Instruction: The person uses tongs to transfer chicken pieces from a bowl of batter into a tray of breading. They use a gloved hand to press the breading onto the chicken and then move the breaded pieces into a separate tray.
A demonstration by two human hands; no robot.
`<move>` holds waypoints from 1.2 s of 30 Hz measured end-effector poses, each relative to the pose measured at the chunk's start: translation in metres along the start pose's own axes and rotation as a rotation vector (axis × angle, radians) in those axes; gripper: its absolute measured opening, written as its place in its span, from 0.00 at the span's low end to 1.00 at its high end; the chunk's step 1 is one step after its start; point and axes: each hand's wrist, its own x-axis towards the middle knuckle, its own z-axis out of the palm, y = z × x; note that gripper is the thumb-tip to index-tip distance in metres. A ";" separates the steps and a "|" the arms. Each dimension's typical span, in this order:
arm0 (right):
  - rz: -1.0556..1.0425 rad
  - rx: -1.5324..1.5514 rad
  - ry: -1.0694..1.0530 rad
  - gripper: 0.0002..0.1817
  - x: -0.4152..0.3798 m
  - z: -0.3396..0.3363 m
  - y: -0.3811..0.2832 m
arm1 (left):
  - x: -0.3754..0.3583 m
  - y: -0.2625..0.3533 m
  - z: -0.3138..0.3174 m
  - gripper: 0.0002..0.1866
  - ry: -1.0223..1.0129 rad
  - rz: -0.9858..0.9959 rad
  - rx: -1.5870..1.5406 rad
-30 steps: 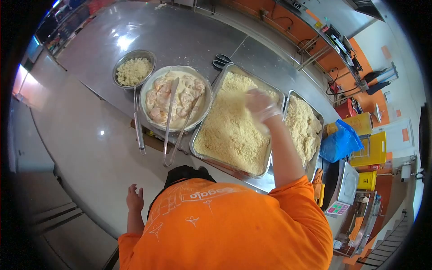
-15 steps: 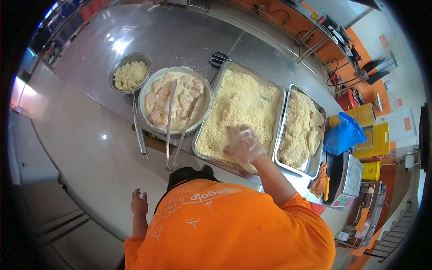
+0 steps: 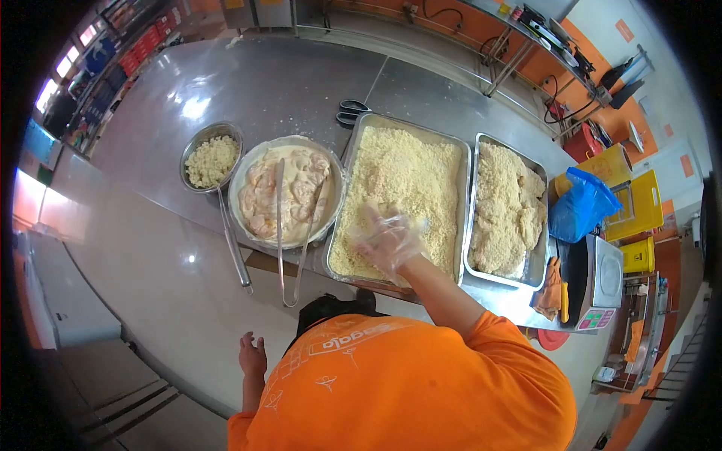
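My right hand (image 3: 389,239), in a clear plastic glove, rests on pale yellow breading crumbs (image 3: 432,169). Its fingers are stretched out and no object shows in them. The crumbs fill a metal tray (image 3: 465,180), mounded toward the middle. My bare left hand (image 3: 253,355) hangs beside my body, fingers apart, away from the table. Left of the crumb tray, a bowl (image 3: 235,204) holds raw meat pieces (image 3: 301,184) in creamy batter, with metal tongs (image 3: 280,225) leaning in it. To the right, a second tray (image 3: 538,259) holds crumb-coated pieces (image 3: 505,214).
A strainer (image 3: 236,255) with clumped crumbs sits at the left, its handle sticking past the table edge. Black-handled scissors (image 3: 351,113) lie behind the crumb tray. At the right are a blue plastic bag (image 3: 580,207), a scale (image 3: 606,274) and orange gloves (image 3: 551,289).
My right hand has shifted slightly left over the crumbs, its fingers more spread. The camera view has tilted, moving the whole scene a little. My left hand still hangs at my side.
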 end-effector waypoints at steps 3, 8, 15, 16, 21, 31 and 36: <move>-0.086 -0.303 0.211 0.34 0.030 0.039 0.017 | -0.001 0.005 -0.005 0.16 0.014 0.000 0.010; -0.141 -0.206 0.248 0.16 0.065 0.055 0.051 | -0.005 0.008 -0.003 0.16 0.004 -0.049 -0.042; -0.112 0.068 0.174 0.19 0.040 -0.026 0.071 | -0.023 -0.009 0.006 0.17 0.075 -0.097 -0.091; 0.009 0.348 0.126 0.22 0.036 -0.054 0.060 | -0.027 -0.015 0.009 0.17 0.068 -0.112 -0.071; 0.013 0.314 0.065 0.29 0.072 -0.108 0.055 | -0.041 -0.020 0.008 0.17 0.058 -0.201 -0.015; -0.146 -0.500 0.268 0.39 0.131 -0.057 0.025 | -0.036 -0.005 0.011 0.17 0.086 -0.102 -0.064; -0.062 -0.557 0.121 0.42 0.076 -0.046 0.014 | -0.036 0.009 0.006 0.17 0.084 -0.160 -0.139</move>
